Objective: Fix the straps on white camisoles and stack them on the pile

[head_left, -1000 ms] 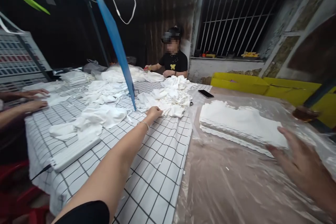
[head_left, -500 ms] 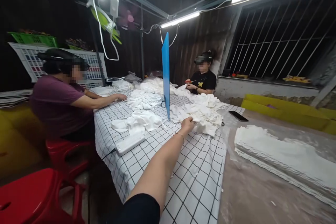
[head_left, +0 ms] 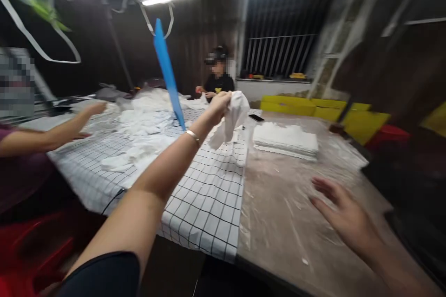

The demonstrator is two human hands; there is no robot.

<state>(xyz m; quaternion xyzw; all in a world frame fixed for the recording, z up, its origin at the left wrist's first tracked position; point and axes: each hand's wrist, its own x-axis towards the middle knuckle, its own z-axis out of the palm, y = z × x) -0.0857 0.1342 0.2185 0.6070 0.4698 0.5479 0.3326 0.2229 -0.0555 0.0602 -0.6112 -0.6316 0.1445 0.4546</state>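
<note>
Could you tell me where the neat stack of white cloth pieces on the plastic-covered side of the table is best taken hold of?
Take the stack of white cloth by its near long edge, coming from the front with the free right hand. It lies flat with layered edges facing the wearer, so fingers could probably slide under while the thumb presses on top. The left hand already holds a white cloth piece.
</note>
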